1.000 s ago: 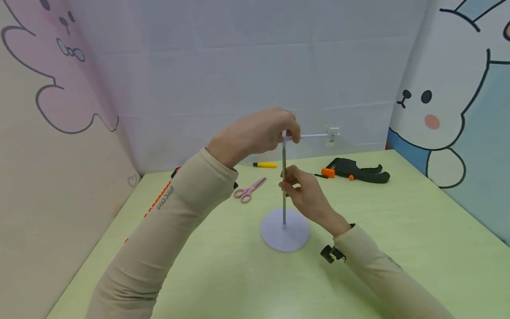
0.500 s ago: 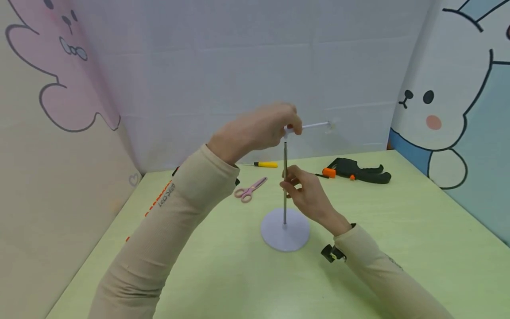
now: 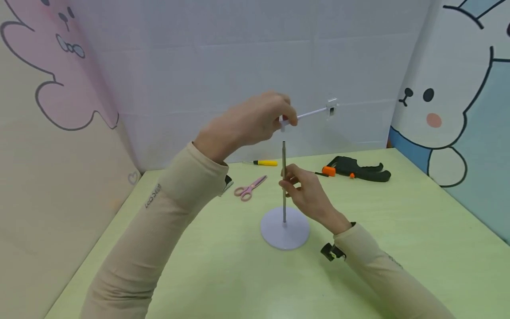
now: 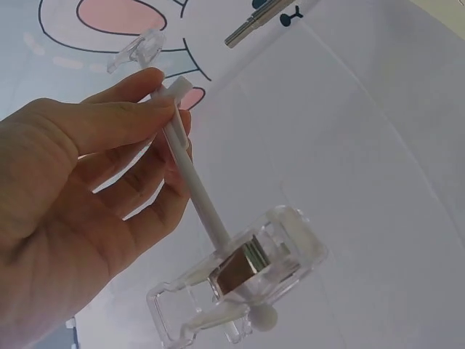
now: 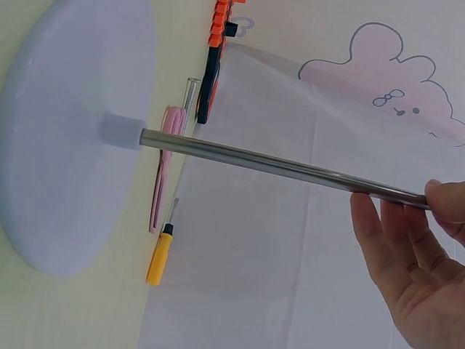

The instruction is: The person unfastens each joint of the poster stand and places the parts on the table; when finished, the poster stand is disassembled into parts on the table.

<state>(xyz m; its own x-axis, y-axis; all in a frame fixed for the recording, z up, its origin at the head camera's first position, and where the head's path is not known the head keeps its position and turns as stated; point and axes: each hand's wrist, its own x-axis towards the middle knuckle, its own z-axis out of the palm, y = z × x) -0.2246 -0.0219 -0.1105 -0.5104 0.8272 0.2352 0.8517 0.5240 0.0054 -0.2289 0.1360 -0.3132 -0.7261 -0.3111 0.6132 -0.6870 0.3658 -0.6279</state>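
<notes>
My left hand (image 3: 251, 122) pinches a white rod (image 4: 196, 182) at its small sleeve. A clear plastic clip (image 4: 240, 273) with a metal spring sits on one end of the rod, and another clear piece (image 4: 142, 49) shows at the other. In the head view the rod (image 3: 312, 113) hangs just above the pole's tip, apart from it, clip end tilted up to the right. My right hand (image 3: 307, 188) holds the upright metal pole (image 3: 284, 206) between thumb and fingers around mid-height. The pole stands in a round white base (image 3: 275, 237) on the table.
Behind the stand lie pink scissors (image 3: 248, 189), a yellow-handled screwdriver (image 3: 267, 163) and a black clamp-like tool (image 3: 354, 169) with orange parts. An orange and black object (image 5: 213, 58) shows in the right wrist view. White sheeting (image 3: 179, 88) hangs behind the pale green table.
My left hand has lifted the white rod off the pole's top, opening a gap, and the clip end has tipped upward. My right hand has stayed on the pole.
</notes>
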